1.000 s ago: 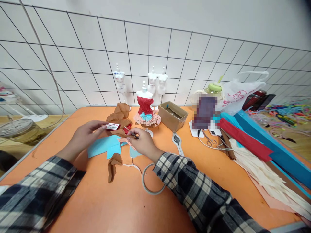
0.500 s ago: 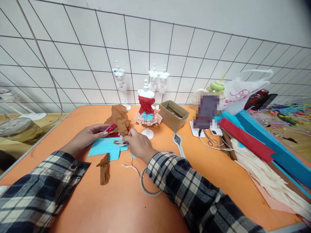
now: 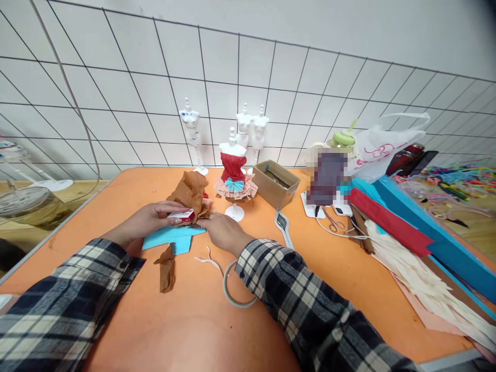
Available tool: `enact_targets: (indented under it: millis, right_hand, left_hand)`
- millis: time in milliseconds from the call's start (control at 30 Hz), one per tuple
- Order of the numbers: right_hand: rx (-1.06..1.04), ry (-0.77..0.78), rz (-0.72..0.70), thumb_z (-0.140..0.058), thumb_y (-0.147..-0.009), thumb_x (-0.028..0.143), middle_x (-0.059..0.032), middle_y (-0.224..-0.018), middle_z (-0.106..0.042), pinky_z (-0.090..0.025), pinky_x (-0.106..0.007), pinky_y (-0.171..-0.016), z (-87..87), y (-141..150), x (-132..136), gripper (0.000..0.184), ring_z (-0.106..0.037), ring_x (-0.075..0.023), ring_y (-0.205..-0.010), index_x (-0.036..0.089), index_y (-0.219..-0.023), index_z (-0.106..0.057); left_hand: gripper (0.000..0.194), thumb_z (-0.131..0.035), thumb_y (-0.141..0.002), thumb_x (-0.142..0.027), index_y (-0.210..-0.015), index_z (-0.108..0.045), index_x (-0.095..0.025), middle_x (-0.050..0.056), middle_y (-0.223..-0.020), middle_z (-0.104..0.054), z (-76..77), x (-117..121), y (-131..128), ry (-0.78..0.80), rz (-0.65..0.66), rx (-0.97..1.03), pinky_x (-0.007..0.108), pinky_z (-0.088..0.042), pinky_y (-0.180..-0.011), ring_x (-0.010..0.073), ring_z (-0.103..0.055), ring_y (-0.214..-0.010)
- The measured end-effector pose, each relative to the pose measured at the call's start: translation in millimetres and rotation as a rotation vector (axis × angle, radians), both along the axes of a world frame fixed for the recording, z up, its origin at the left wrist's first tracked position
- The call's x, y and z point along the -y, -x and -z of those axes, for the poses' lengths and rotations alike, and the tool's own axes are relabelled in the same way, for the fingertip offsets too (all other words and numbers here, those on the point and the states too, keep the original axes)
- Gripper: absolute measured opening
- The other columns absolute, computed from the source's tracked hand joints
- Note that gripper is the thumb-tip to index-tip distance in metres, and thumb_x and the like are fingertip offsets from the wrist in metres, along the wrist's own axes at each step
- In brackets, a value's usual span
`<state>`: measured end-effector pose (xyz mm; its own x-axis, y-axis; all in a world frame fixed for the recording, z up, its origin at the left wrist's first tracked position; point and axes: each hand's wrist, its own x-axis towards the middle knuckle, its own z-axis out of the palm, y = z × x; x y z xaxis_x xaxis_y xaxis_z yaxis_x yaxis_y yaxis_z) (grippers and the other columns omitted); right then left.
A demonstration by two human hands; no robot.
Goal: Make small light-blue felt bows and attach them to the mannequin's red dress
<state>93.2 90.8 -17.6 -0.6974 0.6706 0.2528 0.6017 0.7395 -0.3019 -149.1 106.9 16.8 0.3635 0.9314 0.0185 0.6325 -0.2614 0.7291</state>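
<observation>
Gripping a red-and-white box point(image 3: 183, 214) in the left hand point(image 3: 148, 219), left of centre; apparently gathering brown paper point(image 3: 187, 188) with the right hand point(image 3: 228, 232), too hidden to tell open from closed; likely needing careful fingertips next.

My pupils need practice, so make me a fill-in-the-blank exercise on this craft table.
The front dress form wears a ____ bodice. The bow on its skirt is ____. The small box is in the person's ____ hand. The open cardboard box stands to the ____ of the dress form.
Missing words: red; light blue; left; right.
</observation>
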Motion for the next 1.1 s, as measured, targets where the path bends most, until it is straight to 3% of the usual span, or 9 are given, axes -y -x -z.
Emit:
enact_targets:
  millis: [167,267,367,433,533,667,833,933,1100]
  right_hand:
    - [-0.054,-0.176,0.099,-0.041,-0.091,0.011,-0.0102,-0.140,-0.050,-0.043,-0.036,-0.091,-12.2,-4.2,9.2,0.039,-0.052,-0.0242,-0.115,0.020,-0.127,-0.056]
    - [-0.021,-0.219,-0.003,-0.037,-0.095,0.016,-0.0088,-0.120,-0.063,-0.046,-0.034,-0.081,-23.1,0.9,26.3,0.037,-0.058,-0.0221,-0.104,0.022,-0.128,-0.053]
    - [0.058,-0.118,-0.166,-0.044,-0.094,0.033,-0.0031,-0.093,-0.069,-0.046,-0.030,-0.063,-25.3,11.9,43.9,0.038,-0.063,-0.0215,-0.083,0.027,-0.132,-0.048]
    - [0.114,-0.031,-0.271,-0.047,-0.093,0.041,-0.0013,-0.090,-0.069,-0.043,-0.028,-0.056,-21.5,18.3,49.4,0.036,-0.063,-0.0201,-0.076,0.028,-0.126,-0.053]
    - [0.154,-0.003,-0.312,-0.049,-0.093,0.032,-0.0018,-0.094,-0.069,-0.041,-0.026,-0.055,-12.8,20.8,45.8,0.021,-0.064,-0.0183,-0.076,0.024,-0.107,-0.062]
    - [0.021,-0.012,-0.103,-0.050,-0.091,0.026,-0.0022,-0.103,-0.067,-0.046,-0.027,-0.068,-6.6,13.4,30.0,0.020,-0.064,-0.0184,-0.090,0.023,-0.106,-0.063]
    - [-0.183,0.014,0.237,-0.042,-0.091,0.016,-0.0054,-0.135,-0.054,-0.048,-0.028,-0.087,-9.7,7.2,10.9,0.050,-0.056,-0.0183,-0.114,0.021,-0.140,-0.040]
    - [-0.068,0.044,0.251,-0.044,-0.087,0.013,-0.0082,-0.143,-0.045,-0.050,-0.032,-0.084,-10.7,8.9,6.6,0.054,-0.057,-0.0211,-0.112,0.020,-0.140,-0.041]
    - [0.094,0.035,0.252,-0.045,-0.087,0.018,-0.0096,-0.123,-0.053,-0.052,-0.032,-0.073,-9.2,14.2,10.9,0.034,-0.063,-0.0215,-0.092,0.021,-0.117,-0.060]
  left_hand:
    - [0.049,-0.057,-0.079,-0.063,-0.109,-0.074,-0.027,0.010,-0.112,-0.071,12.7,-12.3,0.8,-0.230,0.049,-0.188,0.038,-0.049,-0.096,0.0282,-0.063,-0.105]
    - [0.052,-0.051,-0.084,-0.062,-0.116,-0.071,-0.025,0.011,-0.110,-0.071,19.8,-16.2,4.6,-0.340,0.050,-0.263,0.040,-0.050,-0.094,0.0286,-0.063,-0.103]
    - [0.050,-0.051,-0.086,-0.059,-0.120,-0.068,-0.026,0.010,-0.113,-0.070,26.7,-19.9,10.2,-0.362,0.086,-0.276,0.038,-0.050,-0.093,0.0277,-0.062,-0.105]
    - [0.051,-0.051,-0.086,-0.059,-0.120,-0.068,-0.025,0.011,-0.116,-0.068,30.7,-21.9,13.0,-0.367,0.099,-0.253,0.038,-0.050,-0.094,0.0276,-0.062,-0.106]
    - [0.054,-0.051,-0.085,-0.061,-0.121,-0.068,-0.025,0.012,-0.119,-0.067,33.0,-21.3,13.1,-0.370,0.096,-0.233,0.040,-0.049,-0.096,0.0282,-0.061,-0.109]
    - [0.061,-0.048,-0.086,-0.064,-0.124,-0.064,-0.019,0.011,-0.125,-0.065,26.1,-12.2,7.6,-0.251,-0.029,-0.137,0.040,-0.048,-0.097,0.0292,-0.059,-0.114]
    - [0.062,-0.054,-0.087,-0.058,-0.130,-0.057,-0.015,0.008,-0.130,-0.063,12.5,-1.2,5.1,0.118,-0.163,0.143,0.036,-0.051,-0.093,0.0265,-0.061,-0.111]
    - [0.060,-0.062,-0.083,-0.056,-0.127,-0.060,-0.015,0.008,-0.133,-0.061,10.2,-0.1,7.4,0.193,-0.126,0.201,0.035,-0.049,-0.096,0.0264,-0.058,-0.116]
    - [0.060,-0.067,-0.076,-0.058,-0.120,-0.066,-0.017,0.009,-0.131,-0.063,10.5,-1.3,8.9,0.176,-0.068,0.110,0.038,-0.049,-0.097,0.0288,-0.057,-0.118]
